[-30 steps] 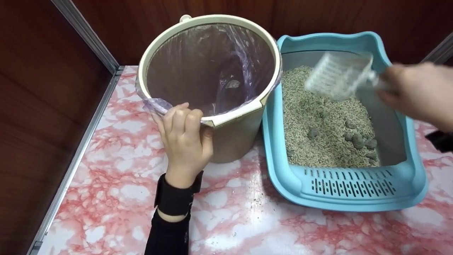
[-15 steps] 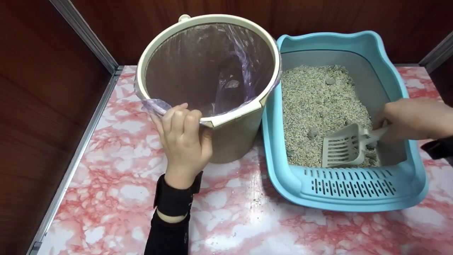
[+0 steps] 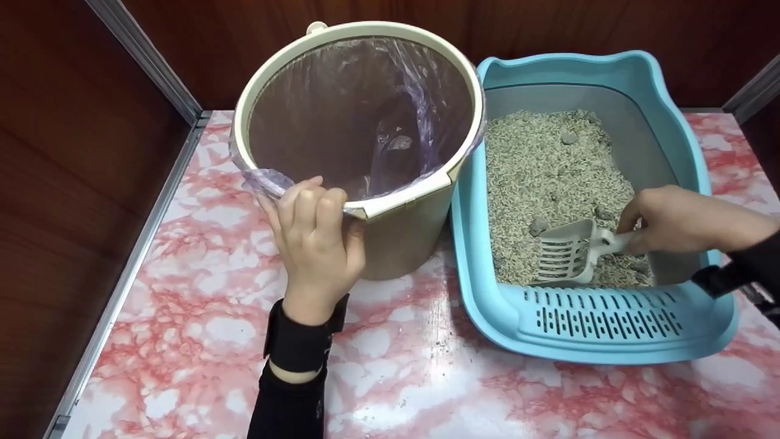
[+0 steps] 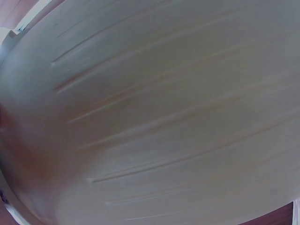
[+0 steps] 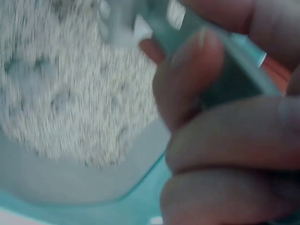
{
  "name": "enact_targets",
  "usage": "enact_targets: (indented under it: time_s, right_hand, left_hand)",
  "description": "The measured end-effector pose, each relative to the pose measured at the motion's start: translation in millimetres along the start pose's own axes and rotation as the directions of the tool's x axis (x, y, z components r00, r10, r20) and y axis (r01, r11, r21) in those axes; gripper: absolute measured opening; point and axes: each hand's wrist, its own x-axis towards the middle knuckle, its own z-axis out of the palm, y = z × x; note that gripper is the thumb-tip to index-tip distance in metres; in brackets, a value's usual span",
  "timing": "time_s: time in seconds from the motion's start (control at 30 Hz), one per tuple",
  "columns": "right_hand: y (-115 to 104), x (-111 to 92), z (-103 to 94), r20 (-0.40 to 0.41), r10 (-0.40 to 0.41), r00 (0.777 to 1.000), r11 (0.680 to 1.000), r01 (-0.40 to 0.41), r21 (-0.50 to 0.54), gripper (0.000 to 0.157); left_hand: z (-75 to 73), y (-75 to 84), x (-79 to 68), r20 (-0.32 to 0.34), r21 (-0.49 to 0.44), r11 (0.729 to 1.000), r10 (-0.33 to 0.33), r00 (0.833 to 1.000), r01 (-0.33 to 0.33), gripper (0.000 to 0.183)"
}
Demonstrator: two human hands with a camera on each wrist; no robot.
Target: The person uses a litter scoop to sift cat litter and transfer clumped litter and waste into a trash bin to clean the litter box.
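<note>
My left hand (image 3: 317,244) grips the near rim of a beige trash bin (image 3: 405,244), fingers over the edge and thumb outside. A thin purple plastic bag (image 3: 268,180) lines the bin and folds over its rim. The bin's ribbed side (image 4: 187,93) fills the left wrist view. My right hand (image 3: 676,219) holds a grey slotted litter scoop (image 3: 600,241) by its handle, fingers curled round that handle (image 5: 234,82) in the right wrist view. The scoop's head lies tilted in the cat litter (image 3: 536,164), near the front of the blue litter box (image 3: 484,314), close to a dark clump (image 3: 537,226).
The litter box stands right against the bin's right side. Another clump (image 3: 569,138) lies farther back in the litter. Brown wooden panels (image 3: 73,213) rise at the left and back. Litter crumbs dot the red and white marbled surface (image 3: 225,335).
My right hand has brought the scoop down from above the litter to the front part of the box, then a little leftward through the litter. My left hand keeps its place on the rim.
</note>
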Motion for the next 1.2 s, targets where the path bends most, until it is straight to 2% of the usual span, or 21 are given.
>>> enact_targets:
  time_s: [0.2,0.47,0.63,0.8,0.93,1.2]
  right_hand:
    - [-10.7,-3.1,11.9,-0.018,0.015,1.000,0.997,-0.013,0.082,0.011]
    - [-35.9,16.5,27.4,-0.039,0.012,0.999,0.970,-0.002,0.245,0.021]
    - [-37.4,22.8,31.4,-0.060,0.076,0.995,0.940,-0.052,0.338,0.027]
    - [-34.9,24.3,36.7,-0.053,0.166,0.985,0.884,-0.125,0.451,0.031]
    - [-40.6,28.3,40.6,-0.064,0.217,0.974,0.870,-0.163,0.465,0.033]
    - [-55.0,42.9,40.0,-0.047,0.248,0.968,0.852,-0.195,0.485,0.031]
  left_hand:
    - [1.0,0.8,-0.5,-0.015,-0.016,1.000,0.000,1.000,-0.001,0.015]
    - [1.0,1.1,-1.1,-0.008,-0.017,1.000,-0.010,1.000,0.010,0.016]
    - [0.6,1.5,-0.4,-0.009,-0.015,1.000,-0.012,1.000,0.012,0.016]
    - [-0.7,2.3,-0.5,0.002,-0.005,1.000,-0.018,1.000,0.018,0.017]
    - [-1.5,2.8,-1.7,0.011,0.000,1.000,-0.020,1.000,0.020,0.018]
    - [-0.7,2.6,-1.3,0.000,-0.010,1.000,-0.020,1.000,0.020,0.016]
